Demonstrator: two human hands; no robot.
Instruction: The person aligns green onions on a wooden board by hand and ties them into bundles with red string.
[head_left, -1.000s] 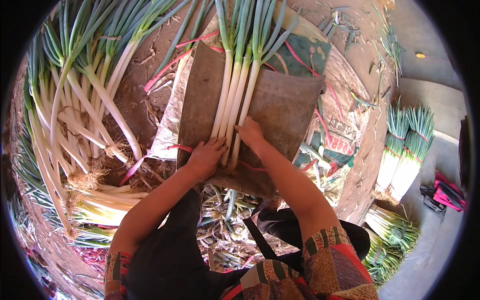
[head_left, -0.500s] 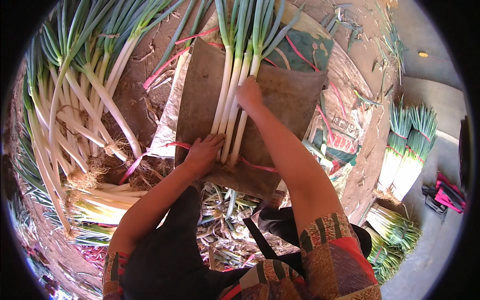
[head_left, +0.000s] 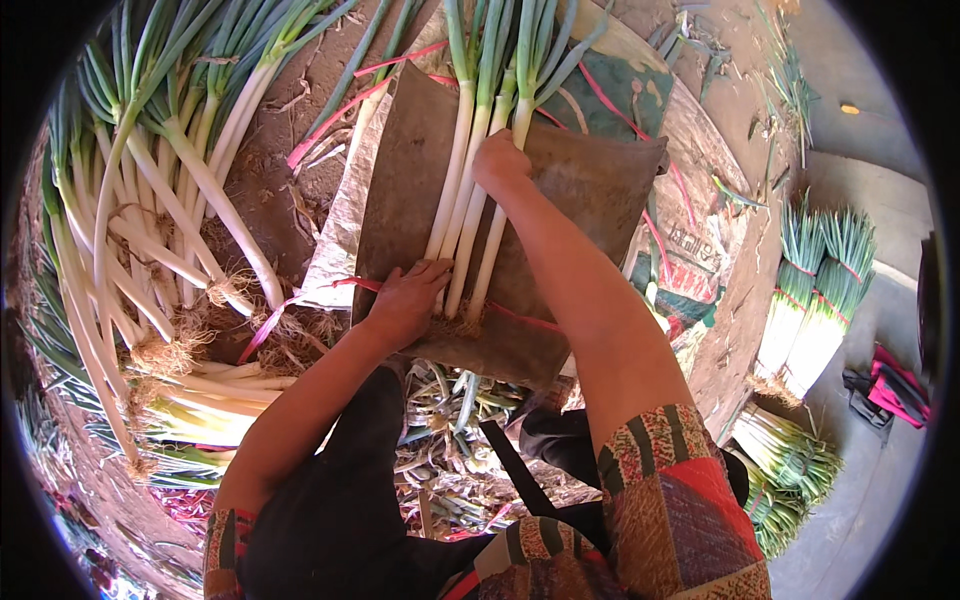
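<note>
Our long green onions (head_left: 451, 170) lie on the brown sheet (head_left: 590, 210), roots (head_left: 473, 324) by its near edge, green tops (head_left: 525, 65) past its far edge. Our left hand (head_left: 403, 303) lies flat, fingers touching the onions, by the near left corner. Our right hand (head_left: 502, 162) is curled over the right onion (head_left: 487, 265), close to the far edge; we cannot tell if it pinches.

So I've got my left hand (head_left: 407, 301) sitting back-side up with the fingers loosely stretched, angled forward and to the right, and the left forearm (head_left: 305, 412) slanting in from the lower left. My right hand (head_left: 501, 163) is farther out front, fingers curled in and the tips hidden from my view, with the right forearm (head_left: 563, 272) running up and leftward, pretty much straight.
</note>
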